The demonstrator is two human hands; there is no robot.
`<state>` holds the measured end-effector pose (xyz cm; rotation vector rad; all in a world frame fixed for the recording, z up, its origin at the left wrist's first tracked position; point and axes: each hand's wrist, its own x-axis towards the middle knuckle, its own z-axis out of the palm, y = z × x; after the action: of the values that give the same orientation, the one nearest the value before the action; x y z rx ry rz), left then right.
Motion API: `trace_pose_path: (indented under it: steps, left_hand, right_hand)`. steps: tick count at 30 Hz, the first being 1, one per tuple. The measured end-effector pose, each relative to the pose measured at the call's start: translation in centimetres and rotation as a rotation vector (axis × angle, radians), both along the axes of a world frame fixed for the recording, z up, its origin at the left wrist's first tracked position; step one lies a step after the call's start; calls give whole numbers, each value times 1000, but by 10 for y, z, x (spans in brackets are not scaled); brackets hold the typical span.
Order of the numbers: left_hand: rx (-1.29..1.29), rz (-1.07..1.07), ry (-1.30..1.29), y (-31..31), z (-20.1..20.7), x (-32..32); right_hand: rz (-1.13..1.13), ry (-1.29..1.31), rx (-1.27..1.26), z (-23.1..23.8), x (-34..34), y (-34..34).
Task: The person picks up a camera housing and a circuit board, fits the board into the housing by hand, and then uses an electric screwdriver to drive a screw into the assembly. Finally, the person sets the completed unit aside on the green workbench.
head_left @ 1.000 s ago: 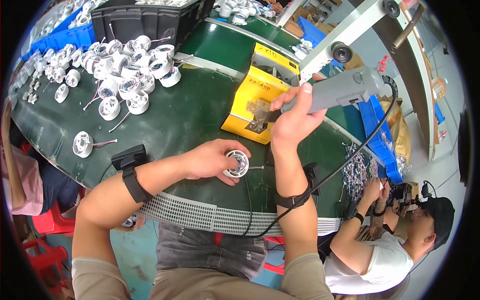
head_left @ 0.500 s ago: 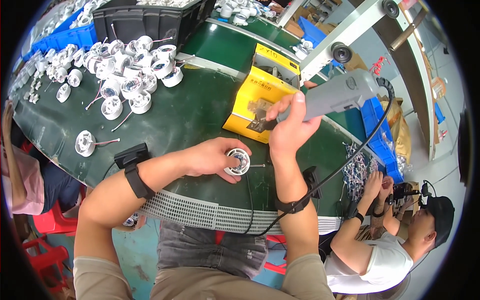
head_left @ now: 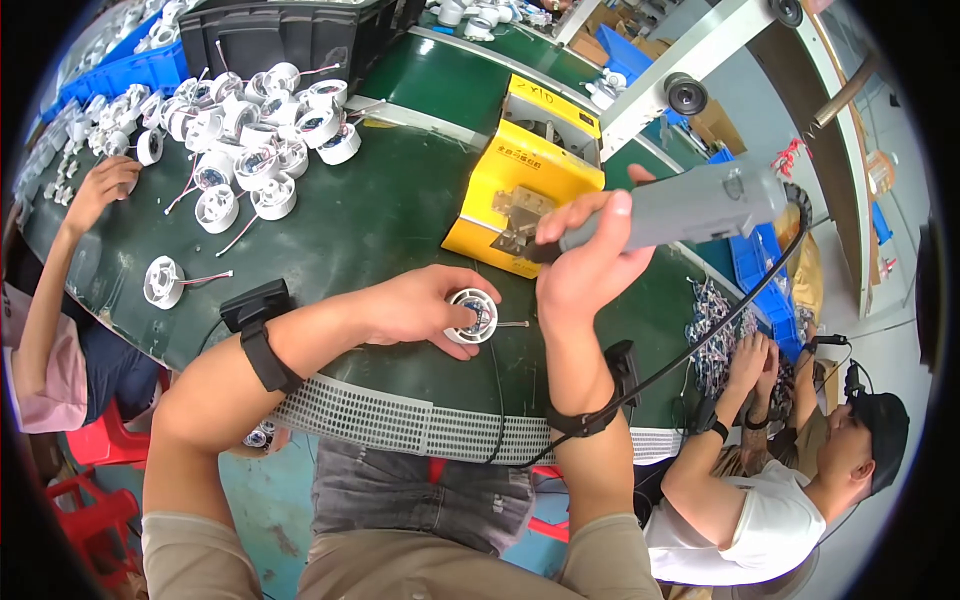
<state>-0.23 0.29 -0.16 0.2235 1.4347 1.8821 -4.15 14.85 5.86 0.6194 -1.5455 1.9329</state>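
Note:
My left hand is closed around a round white plastic housing on the green table. Inside the housing sits a small circuit board, and a short wire lead sticks out to the right. My right hand is wrapped around a grey electric screwdriver, tilted with its cable end up to the right. The screwdriver's front end is at the metal plate on the front of a yellow screw feeder. Its bit tip is too small to make out against that plate.
Many similar white housings are heaped at the back left, with one lone housing nearer. A black crate stands behind them. The screwdriver cable crosses my right forearm. Co-workers sit at both sides; wire leads lie at the right.
My right hand and the screwdriver have shifted slightly right, and the driver lies a little flatter. At the left, a co-worker's hand has come in to a white housing. My left hand keeps its hold.

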Motion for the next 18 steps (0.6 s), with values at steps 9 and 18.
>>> trace_pose_path:
  steps: [9,18]
  left_hand:
    - [-8,4,-20,-1,0,0]
    - [-18,-1,-14,-1,0,-1]
  right_hand:
    - [-77,-11,-56,6,-27,-8]
    - [-88,-40,-45,1,-29,-10]
